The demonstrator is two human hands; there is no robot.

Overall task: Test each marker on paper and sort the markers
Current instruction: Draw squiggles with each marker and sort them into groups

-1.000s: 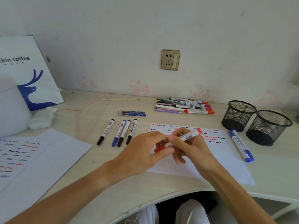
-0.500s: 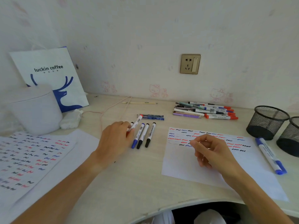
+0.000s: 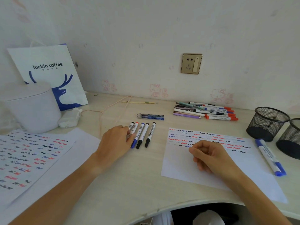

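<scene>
The left hand (image 3: pixel 114 141) lies on the desk (image 3: pixel 129 184) with its fingers curled around the red-capped marker (image 3: pixel 134 129), holding it at the left end of a row of markers. That marker lies flat, its red cap pointing toward the wall. A black-capped marker (image 3: pixel 131 125) lies just to its left, partly hidden by the fingers. To its right lie three more markers, side by side and roughly parallel: a blue marker (image 3: pixel 137 135), then two black markers (image 3: pixel 143 135).

The right hand (image 3: pixel 209 155) rests on the test sheet (image 3: pixel 186 169), fingers loosely curled. No object is visible in it.

The test sheet lies on the right part of the desk and carries rows of red, blue and black squiggles across its upper part. A large blue marker (image 3: pixel 269 157) lies along the sheet's right edge. Two black mesh cups (image 3: pixel 267 123) stand near it, at the right edge of the view.

A pile of untested markers (image 3: pixel 206 111) lies near the wall, behind the sheet. Two blue pens (image 3: pixel 150 116) lie between that pile and the row.

A second marked sheet (image 3: pixel 30 153) lies at the left. A white lidded container (image 3: pixel 32 106) and a paper bag (image 3: pixel 48 75) stand behind it.
</scene>
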